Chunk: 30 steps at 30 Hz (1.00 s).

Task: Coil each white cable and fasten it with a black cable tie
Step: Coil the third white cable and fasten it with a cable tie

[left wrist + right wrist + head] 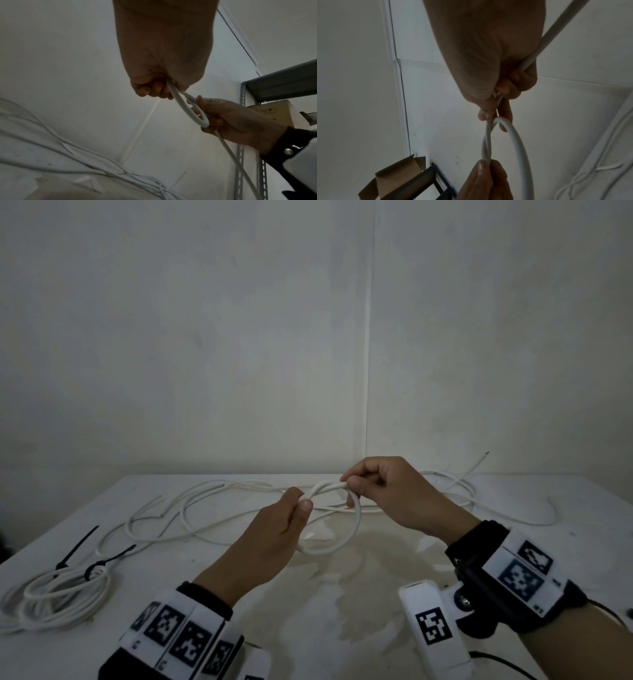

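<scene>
Above the middle of the white table [342, 611], both hands hold one white cable [356, 522] bent into a small loop. My left hand [301, 501] pinches the loop's near side between thumb and forefinger. My right hand [349, 479] pinches its far side, and the cable's tail runs back through that fist [537, 52]. The left wrist view shows the loop [187, 108] stretched between the two hands. More white cable [191, 508] lies loose across the back of the table. At the left lies a coiled white cable [58, 594] fastened with a black tie [106, 561].
A loose black cable tie [77, 547] lies at the left beside the finished coil. Plain white walls stand close behind the table. A metal shelf [281, 83] with a cardboard box [274, 112] stands off to one side.
</scene>
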Motion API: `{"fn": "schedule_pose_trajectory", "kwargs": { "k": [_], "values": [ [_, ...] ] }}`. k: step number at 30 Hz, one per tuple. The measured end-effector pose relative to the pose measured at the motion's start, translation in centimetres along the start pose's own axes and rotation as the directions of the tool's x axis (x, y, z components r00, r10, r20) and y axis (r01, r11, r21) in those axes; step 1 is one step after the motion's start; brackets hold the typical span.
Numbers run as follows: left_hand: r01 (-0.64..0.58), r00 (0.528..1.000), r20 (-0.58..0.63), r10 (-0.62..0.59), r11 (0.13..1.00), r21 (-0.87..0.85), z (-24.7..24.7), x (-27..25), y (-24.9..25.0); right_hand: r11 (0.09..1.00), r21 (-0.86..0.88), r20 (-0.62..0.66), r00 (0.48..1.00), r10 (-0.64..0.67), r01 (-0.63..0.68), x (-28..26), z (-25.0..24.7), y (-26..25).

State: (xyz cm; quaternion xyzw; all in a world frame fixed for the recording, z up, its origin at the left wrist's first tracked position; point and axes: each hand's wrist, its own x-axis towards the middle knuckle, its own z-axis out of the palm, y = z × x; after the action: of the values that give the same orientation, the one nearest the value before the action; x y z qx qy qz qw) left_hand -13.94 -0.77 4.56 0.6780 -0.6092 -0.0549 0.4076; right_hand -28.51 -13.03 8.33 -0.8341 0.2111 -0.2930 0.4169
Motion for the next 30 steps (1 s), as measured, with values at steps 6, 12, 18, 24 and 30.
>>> {"fn": "schedule_pose_trajectory", "kwargs": {
  "k": [6, 12, 18, 24, 30],
  "values": [
    [0.134, 0.991, 0.013, -0.133, 0.985, -0.108, -0.2, 0.3, 0.3, 0.988, -0.142, -0.010, 0.998, -0.058, 0.056, 0.4, 0.6, 0.8],
    [0.293, 0.955, 0.110, -0.277, 0.805, -0.517, -0.2, 1.1, 0.8, 0.996, -0.061, -0.062, 0.996, -0.064, 0.060, 0.7, 0.8, 1.3],
    [0.289, 0.951, 0.080, -0.298, 0.770, -0.569, 0.4, 1.3, 1.6, 0.997, -0.036, -0.111, 0.991, -0.069, 0.066, 1.0, 0.8, 1.5],
    [0.249, 0.958, -0.017, -0.286, 0.861, -0.443, 0.6, 1.2, 2.2, 0.998, -0.027, -0.100, 0.993, -0.064, 0.062, 1.2, 1.1, 1.7],
    [0.246, 0.923, -0.088, -0.374, 0.750, -0.614, 0.0, 1.7, 0.6, 0.982, -0.129, -0.121, 0.980, -0.155, 0.139, 1.6, 1.2, 2.0]
  ]
}}
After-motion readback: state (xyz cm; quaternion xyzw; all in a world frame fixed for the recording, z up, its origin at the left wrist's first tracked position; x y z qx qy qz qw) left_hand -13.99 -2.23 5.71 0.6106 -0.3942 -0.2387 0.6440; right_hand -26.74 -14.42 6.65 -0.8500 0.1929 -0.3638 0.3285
